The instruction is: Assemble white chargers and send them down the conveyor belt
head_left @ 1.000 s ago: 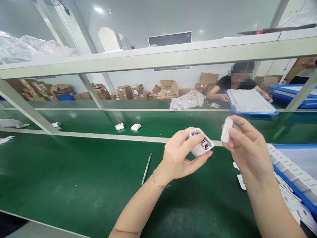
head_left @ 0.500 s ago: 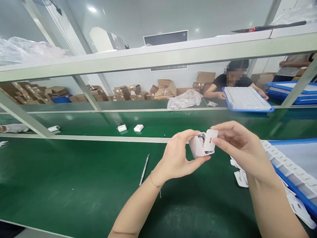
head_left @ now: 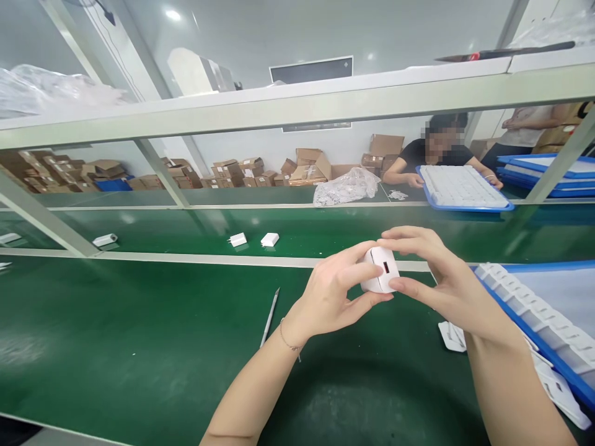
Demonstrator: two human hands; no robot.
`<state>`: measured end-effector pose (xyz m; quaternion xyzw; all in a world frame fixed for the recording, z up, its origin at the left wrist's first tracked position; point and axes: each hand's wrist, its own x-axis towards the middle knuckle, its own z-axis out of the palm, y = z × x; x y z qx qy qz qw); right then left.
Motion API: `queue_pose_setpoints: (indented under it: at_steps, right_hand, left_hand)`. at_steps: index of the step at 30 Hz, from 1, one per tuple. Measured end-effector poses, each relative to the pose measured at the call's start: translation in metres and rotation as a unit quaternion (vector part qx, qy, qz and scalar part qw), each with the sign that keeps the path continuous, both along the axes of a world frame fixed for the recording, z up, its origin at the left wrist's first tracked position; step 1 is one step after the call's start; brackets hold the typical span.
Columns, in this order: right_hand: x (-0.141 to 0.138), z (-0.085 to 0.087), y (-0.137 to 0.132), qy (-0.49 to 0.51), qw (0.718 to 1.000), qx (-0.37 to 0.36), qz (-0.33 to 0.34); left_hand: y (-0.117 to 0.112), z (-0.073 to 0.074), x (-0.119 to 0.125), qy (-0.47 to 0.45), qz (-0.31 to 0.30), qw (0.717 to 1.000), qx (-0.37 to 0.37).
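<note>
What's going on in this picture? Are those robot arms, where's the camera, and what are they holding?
No robot here! Those are a person's own two bare hands. The camera sits on that person's head, looking forward and down, so you see almost what they see.

The left hand and right hand hold a small white box between them. The end facing us has a little dark slot.

Below is a green table. A thin grey stick lies on it. Over on the right is a blue-edged tray with white pieces. Farther back are two white blocks, one here and one beside it. Across from them, another person is at another tray.
</note>
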<state>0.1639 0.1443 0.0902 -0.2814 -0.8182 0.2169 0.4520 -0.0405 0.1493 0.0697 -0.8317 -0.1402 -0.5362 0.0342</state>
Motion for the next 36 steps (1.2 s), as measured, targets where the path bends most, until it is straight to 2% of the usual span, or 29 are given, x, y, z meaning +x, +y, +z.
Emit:
queue_pose_setpoints:
  at_steps: [3, 9, 12, 16, 19, 23, 26, 30, 32, 36]
  right_hand:
    - [-0.002, -0.001, -0.001, 0.024, 0.999, -0.012, 0.025]
    - [-0.005, 0.001, -0.009, 0.026, 0.999, 0.004, -0.021]
    - [-0.004, 0.004, -0.012, -0.003, 1.000, 0.019, -0.020]
    - [-0.002, 0.007, -0.015, -0.058, 0.994, 0.064, -0.066]
    - [-0.002, 0.008, -0.017, -0.048, 0.991, 0.099, -0.081]
    - [-0.003, 0.008, -0.018, -0.020, 0.991, 0.123, -0.057]
    - [-0.004, 0.008, -0.018, -0.010, 0.995, 0.085, -0.052]
    - [-0.007, 0.005, -0.012, 0.064, 0.996, -0.066, 0.017]
    - [-0.010, 0.002, -0.009, 0.108, 0.986, -0.124, 0.040]
    - [-0.017, -0.001, -0.005, 0.111, 0.978, -0.162, 0.064]
  left_hand:
    - [-0.001, 0.002, 0.000, 0.027, 0.034, 0.999, 0.013]
    - [-0.005, 0.003, -0.002, 0.057, 0.087, 0.994, 0.019]
    - [-0.007, 0.004, -0.003, 0.063, 0.090, 0.994, 0.016]
    - [-0.006, 0.004, -0.004, 0.058, 0.082, 0.994, 0.032]
    - [-0.004, 0.003, -0.004, 0.038, 0.059, 0.996, 0.048]
    - [-0.002, 0.003, -0.006, 0.024, 0.054, 0.995, 0.075]
    - [-0.001, 0.002, -0.007, 0.023, 0.066, 0.992, 0.106]
    - [-0.005, 0.005, -0.003, 0.021, 0.073, 0.989, 0.124]
    - [-0.010, 0.007, 0.001, 0.012, 0.085, 0.992, 0.097]
    - [-0.018, 0.013, 0.005, 0.012, 0.101, 0.994, 0.034]
